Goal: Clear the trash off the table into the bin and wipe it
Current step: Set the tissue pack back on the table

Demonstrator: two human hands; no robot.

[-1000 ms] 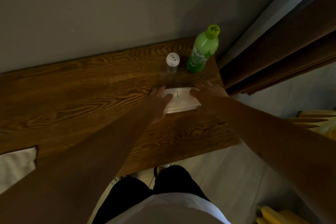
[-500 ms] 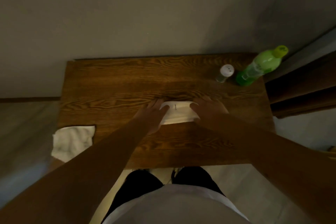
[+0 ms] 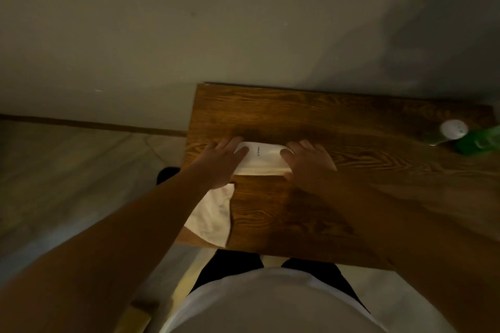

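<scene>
Your left hand and right hand clasp the two ends of a white packet, perhaps tissues, on the wooden table. A white cloth drapes its near-left corner; a shaker and green bottle stand far right.

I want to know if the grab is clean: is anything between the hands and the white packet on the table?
Nothing visible. The left hand and right hand already rest on opposite ends of the white packet. The white cloth lies nearer the table edge; the shaker and green bottle stand far right.
</scene>
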